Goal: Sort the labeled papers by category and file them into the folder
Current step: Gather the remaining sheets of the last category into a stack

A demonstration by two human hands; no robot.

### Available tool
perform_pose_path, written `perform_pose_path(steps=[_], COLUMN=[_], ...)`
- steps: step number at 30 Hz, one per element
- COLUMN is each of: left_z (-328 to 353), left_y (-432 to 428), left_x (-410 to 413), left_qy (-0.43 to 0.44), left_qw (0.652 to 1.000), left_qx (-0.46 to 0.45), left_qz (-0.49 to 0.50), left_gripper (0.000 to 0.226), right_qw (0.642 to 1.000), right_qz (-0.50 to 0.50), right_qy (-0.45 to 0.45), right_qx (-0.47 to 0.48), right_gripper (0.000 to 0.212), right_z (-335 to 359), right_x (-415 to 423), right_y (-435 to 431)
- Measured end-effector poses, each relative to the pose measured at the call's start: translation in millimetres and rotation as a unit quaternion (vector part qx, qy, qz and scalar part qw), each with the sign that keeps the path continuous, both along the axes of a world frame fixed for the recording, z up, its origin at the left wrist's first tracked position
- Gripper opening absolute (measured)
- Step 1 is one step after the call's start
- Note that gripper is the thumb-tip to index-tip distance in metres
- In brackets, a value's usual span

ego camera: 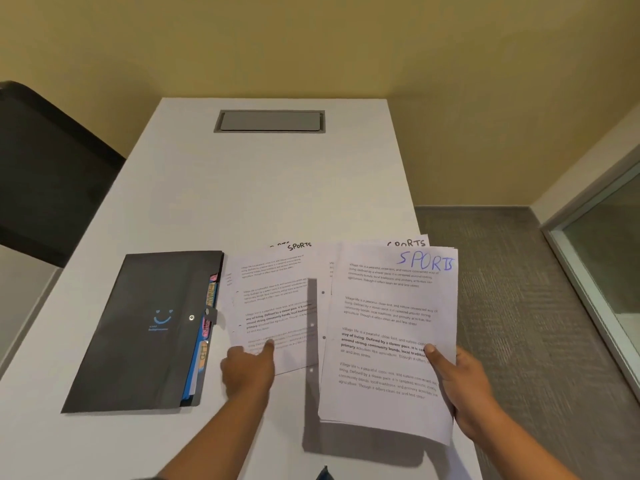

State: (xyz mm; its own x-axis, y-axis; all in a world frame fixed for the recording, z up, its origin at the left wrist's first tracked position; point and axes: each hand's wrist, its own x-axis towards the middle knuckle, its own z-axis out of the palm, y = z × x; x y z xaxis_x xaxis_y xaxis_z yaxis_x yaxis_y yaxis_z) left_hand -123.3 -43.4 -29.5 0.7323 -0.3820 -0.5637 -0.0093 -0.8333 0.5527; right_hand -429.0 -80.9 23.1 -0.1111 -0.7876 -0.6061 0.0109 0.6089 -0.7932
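Seen from the head camera, one dark folder [145, 327] lies flat and snapped shut near the left edge of the white table [270, 188], coloured tabs showing along its right side. Just beside it lie loose sheets [273, 299], at least two, labelled SPORTS. The left hand [247, 370] touches their near corner; whether it pinches them I cannot tell. The right hand [460, 386] grips a lifted stack [388, 334], thumb on top, overhanging the table's right edge above carpet [519, 306]. Two of its SPORTS headings show. Bare tabletop runs back to one hatch [269, 121].
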Motion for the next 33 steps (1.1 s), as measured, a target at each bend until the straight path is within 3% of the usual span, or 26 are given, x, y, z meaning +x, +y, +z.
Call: perform_pose_path(steps=[3, 8, 19, 24, 26, 29, 33], left_z=[-9, -21, -15, -26, -29, -32, -26], left_y=[-4, -17, -62, -71, -69, -65, -51], left_x=[7, 9, 22, 28, 28, 25, 18], left_qy=[-0.078, -0.146, -0.100, 0.011, 0.054, 0.097, 0.142], left_qw=[0.993, 0.978, 0.986, 0.996, 0.992, 0.991, 0.982], left_qx=[0.092, 0.130, 0.135, 0.025, -0.017, -0.055, -0.115], left_qz=[-0.020, -0.071, -0.001, 0.088, 0.112, 0.078, 0.052], left_gripper=[0.073, 0.083, 0.087, 0.077, 0.062, 0.034, 0.023], right_qw=[1.000, 0.999, 0.998, 0.998, 0.998, 0.999, 0.998], right_qz=[-0.013, -0.025, -0.031, -0.040, -0.042, -0.042, -0.040], right_qy=[0.013, 0.040, 0.046, 0.051, 0.047, 0.032, 0.041], right_qx=[0.005, 0.007, -0.008, -0.006, -0.007, -0.011, -0.021], right_gripper=[0.022, 0.022, 0.018, 0.019, 0.017, 0.012, 0.018], right_z=[-3, -5, 9, 6, 6, 9, 10], right_x=[-8, -19, -33, -37, -36, -32, -29], right_y=[4, 11, 24, 26, 26, 25, 20])
